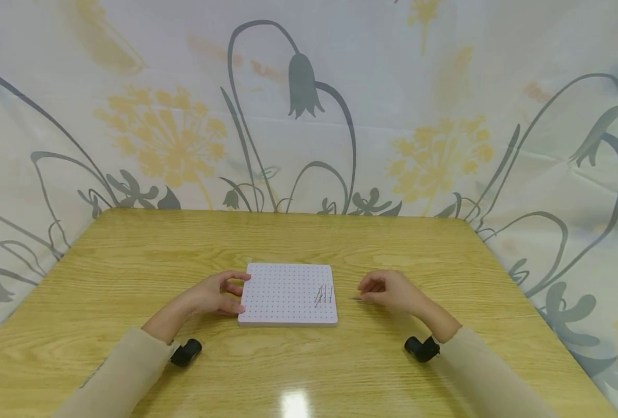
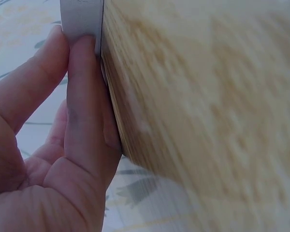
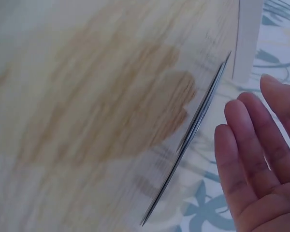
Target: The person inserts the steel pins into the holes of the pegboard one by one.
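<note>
A white board with a grid of small holes (image 1: 282,294) lies on the wooden table. My left hand (image 1: 212,293) touches its left edge, with fingertips at the far left and near left corners. In the left wrist view, fingertips press on the side of the board (image 2: 82,19). Several thin metal pins (image 1: 325,295) are at the board's right side; whether they stand in holes I cannot tell. My right hand (image 1: 389,290) is to the right of the board, beside thin pointed metal pins (image 3: 193,125) on the table. Its fingers are apart from those pins and hold nothing.
The wooden table (image 1: 267,371) reaches back to a hanging cloth (image 1: 267,116) with flower prints, which also runs along both sides. A black wrist camera (image 1: 185,352) sits at the left wrist, another black camera (image 1: 422,349) at the right.
</note>
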Tool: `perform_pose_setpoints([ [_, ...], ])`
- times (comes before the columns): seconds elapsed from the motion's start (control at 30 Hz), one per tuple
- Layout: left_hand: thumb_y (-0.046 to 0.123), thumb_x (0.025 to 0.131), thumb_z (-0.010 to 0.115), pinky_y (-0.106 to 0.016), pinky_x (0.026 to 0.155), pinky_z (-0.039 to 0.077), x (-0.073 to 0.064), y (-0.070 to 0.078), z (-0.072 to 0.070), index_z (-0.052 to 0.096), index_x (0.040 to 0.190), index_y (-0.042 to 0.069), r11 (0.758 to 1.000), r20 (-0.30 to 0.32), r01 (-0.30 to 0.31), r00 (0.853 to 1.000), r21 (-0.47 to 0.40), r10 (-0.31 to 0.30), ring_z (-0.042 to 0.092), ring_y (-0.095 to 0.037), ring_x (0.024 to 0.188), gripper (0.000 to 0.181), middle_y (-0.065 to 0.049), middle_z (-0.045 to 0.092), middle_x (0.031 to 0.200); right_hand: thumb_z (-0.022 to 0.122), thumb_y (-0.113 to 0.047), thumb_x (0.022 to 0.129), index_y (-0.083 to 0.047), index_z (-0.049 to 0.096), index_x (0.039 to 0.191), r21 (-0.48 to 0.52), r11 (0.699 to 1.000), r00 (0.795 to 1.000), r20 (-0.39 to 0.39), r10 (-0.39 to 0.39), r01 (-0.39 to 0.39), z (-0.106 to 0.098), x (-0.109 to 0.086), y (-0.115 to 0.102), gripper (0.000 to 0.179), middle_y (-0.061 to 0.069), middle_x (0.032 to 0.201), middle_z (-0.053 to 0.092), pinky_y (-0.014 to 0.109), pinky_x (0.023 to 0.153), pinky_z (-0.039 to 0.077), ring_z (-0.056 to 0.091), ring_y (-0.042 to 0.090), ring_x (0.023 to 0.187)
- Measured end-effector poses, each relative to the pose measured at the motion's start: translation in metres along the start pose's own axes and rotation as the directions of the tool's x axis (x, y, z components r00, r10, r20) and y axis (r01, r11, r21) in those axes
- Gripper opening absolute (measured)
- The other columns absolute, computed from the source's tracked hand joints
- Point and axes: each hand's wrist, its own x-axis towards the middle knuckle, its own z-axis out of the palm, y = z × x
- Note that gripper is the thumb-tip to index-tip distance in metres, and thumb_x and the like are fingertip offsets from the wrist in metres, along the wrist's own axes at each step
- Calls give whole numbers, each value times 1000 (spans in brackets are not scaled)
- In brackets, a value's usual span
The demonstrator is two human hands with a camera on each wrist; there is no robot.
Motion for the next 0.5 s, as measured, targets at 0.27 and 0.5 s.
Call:
perform_pose_setpoints([
  [0.27,-4,77,73,-33,72,52,1,0,0,41,137,1,1000,-5,8,1000,-9,-8,55,-22,84,68,-20,47,110,70,-6,83,-4,68,88,-44,999,998,66,-1,4,-5,3,10,7,0,85,65,27,69,49,60,13,77],
  [0.5,-5,77,72,-33,72,52,0,2,0,40,137,0,1000,1,6,1000,-12,-6,54,-22,86,68,-20,46,110,70,-7,83,-3,68,87,-41,999,994,109,-12,17,-5,6,15,6,1,85,62,26,66,48,56,12,75],
])
